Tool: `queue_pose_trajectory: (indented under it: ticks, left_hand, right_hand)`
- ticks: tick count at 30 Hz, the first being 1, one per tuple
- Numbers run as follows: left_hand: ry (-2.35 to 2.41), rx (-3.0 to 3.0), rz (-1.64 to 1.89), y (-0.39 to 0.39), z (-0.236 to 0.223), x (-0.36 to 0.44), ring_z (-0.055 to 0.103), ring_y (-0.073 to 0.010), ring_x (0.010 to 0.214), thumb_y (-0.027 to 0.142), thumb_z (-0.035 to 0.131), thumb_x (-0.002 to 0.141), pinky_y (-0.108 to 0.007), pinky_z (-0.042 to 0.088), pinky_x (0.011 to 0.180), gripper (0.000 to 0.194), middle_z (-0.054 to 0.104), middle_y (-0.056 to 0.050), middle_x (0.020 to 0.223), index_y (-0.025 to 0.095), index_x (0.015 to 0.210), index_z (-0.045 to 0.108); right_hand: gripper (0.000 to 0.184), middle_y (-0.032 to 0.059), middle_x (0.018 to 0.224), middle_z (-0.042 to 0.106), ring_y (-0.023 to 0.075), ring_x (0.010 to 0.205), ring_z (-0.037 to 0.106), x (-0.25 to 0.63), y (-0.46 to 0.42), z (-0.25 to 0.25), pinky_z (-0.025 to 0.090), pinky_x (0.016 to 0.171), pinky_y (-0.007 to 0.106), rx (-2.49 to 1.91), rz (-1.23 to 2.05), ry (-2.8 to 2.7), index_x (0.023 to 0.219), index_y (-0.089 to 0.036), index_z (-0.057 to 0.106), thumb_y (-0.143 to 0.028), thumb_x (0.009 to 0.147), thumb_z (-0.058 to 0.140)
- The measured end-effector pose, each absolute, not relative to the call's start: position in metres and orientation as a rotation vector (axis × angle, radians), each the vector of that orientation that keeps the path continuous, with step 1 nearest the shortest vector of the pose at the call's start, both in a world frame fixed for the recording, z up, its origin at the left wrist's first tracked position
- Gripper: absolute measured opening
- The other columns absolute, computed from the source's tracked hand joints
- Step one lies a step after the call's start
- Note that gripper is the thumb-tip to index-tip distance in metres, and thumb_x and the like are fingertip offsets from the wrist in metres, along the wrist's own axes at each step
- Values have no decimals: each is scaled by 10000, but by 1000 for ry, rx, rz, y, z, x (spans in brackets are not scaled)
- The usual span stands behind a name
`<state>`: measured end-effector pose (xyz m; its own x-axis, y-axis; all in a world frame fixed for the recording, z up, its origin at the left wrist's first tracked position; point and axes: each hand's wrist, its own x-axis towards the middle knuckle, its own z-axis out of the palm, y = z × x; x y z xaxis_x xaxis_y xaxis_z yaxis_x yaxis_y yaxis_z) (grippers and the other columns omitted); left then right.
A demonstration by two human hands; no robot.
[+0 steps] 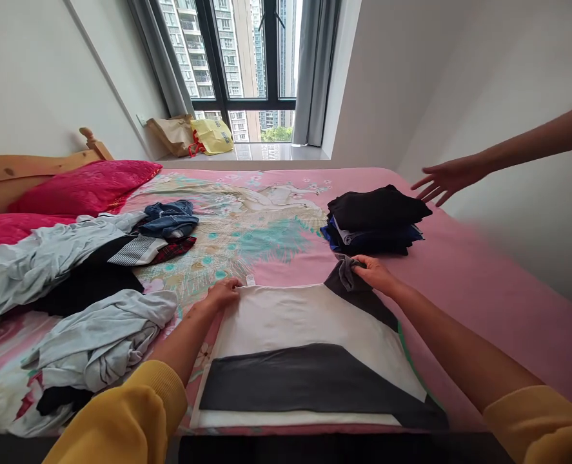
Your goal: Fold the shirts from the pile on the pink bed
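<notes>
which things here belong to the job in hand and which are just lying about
In the job:
- white-and-grey garment, held by left hand and right hand
- stack of dark clothes, probably
- loose clothes, probably

Apparently just lying about:
- red pillow
- brown paper bag
- yellow bag

At the bottom centre, a white and grey garment (276, 316) is spread on the bed (479, 303). Its upper left corner is gripped by the left hand (224, 294); its dark, bunched upper right part is pinched by the right hand (370, 272). Right of centre, a folded pile (377, 209) is stacked, with another person's hand (454, 177) held out beside it. Crumpled clothes (106, 328) are heaped at left.
</notes>
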<state>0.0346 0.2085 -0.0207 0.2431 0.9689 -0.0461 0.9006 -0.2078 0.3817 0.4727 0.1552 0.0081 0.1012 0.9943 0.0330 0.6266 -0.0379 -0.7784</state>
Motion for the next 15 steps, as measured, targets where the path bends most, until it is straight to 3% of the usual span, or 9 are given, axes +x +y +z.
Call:
queue_pose_trajectory:
  ticks: [5,10,15]
  left_hand:
    - [1612,2226,315,192,8,31,591,-149,744,178,466,657,-222,434,672,212,661,5,744,182,727,666]
    - [1484,2364,394,151,31,15,582,-156,834,214,462,728,-244,430,773,224,664,-16,842,201,805,672]
    - [1320,2659,298,103,21,4,575,-185,858,144,452,760,-311,417,814,251,671,-37,852,225,794,687]
  right_hand:
    - [373,29,895,688,183,806,632,471,115,49,512,695,271,-1667,822,-1530,1056,-209,649,-423,762,565]
    - [422,46,932,694,216,852,645,472,62,74,524,744,311,-1627,956,-1488,1115,-209,638,-452,776,573]
    - [383,32,933,697,220,876,646,473,11,59,524,788,330,-1622,1082,-1557,1095,-231,651,-450,807,525]
